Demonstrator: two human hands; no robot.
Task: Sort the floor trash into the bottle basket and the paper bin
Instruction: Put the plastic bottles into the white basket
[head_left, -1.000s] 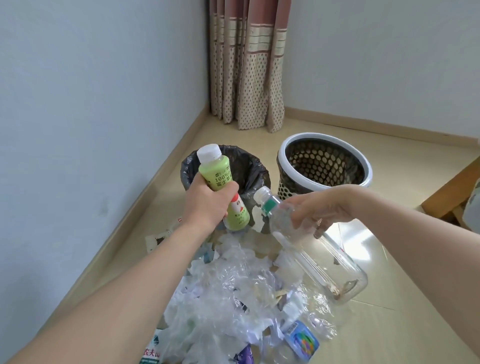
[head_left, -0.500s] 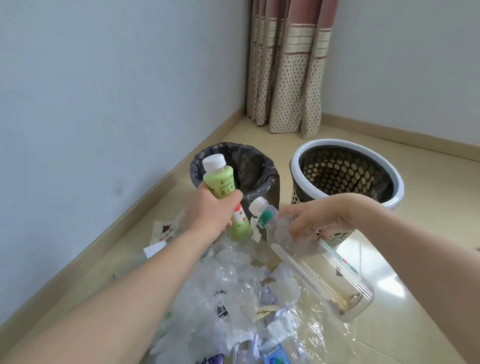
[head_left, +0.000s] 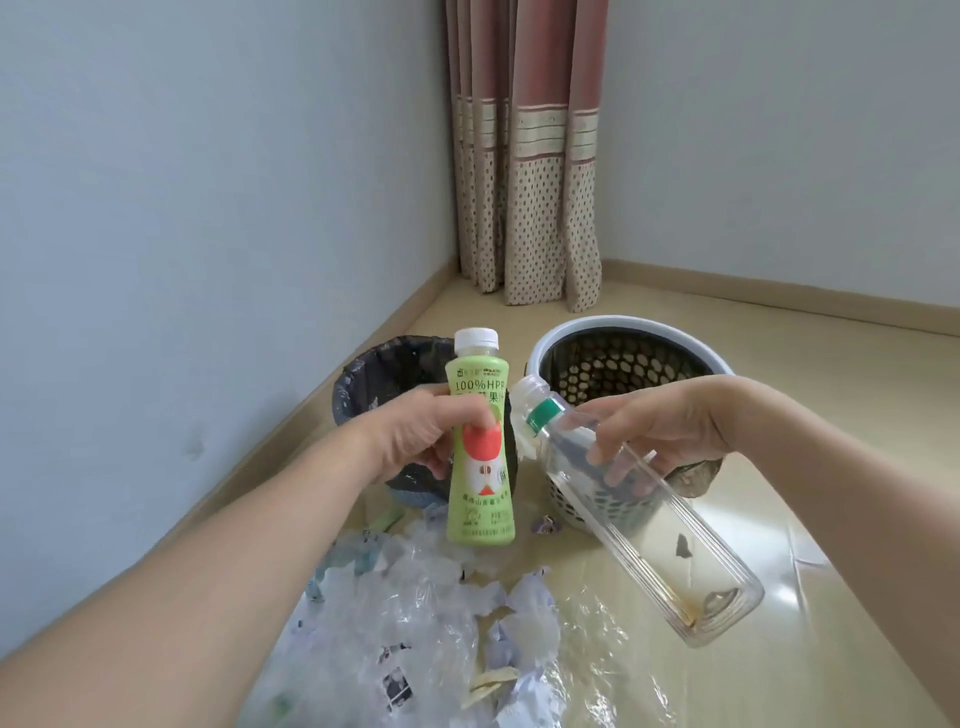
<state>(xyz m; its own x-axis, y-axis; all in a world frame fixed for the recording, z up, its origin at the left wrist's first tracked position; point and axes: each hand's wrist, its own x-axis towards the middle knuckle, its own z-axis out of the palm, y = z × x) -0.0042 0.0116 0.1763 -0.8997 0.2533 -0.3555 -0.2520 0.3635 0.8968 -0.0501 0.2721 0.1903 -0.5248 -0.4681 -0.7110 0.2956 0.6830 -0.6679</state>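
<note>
Floor trash: loose pile of crumpled paper and clear plastic film, spread below both forearms, nearer the person than either hand.

Bottle basket: perforated, white rim, directly beyond the right hand. Paper bin: black-lined, just beyond the left hand, beside the basket.

Clear bottle: tilted, neck up toward the left hand, base low and toward the person. Right hand grips it from above near the neck, fingers curled over the shoulder. Risk: held high on a long body, it could pivot and slip, or the base could clip the basket rim.

Green juice bottle: upright, capped. Left hand holds its waist, thumb on the label. Risk: this hand is closest to the paper bin, so releasing straight ahead would mis-sort it.
</note>
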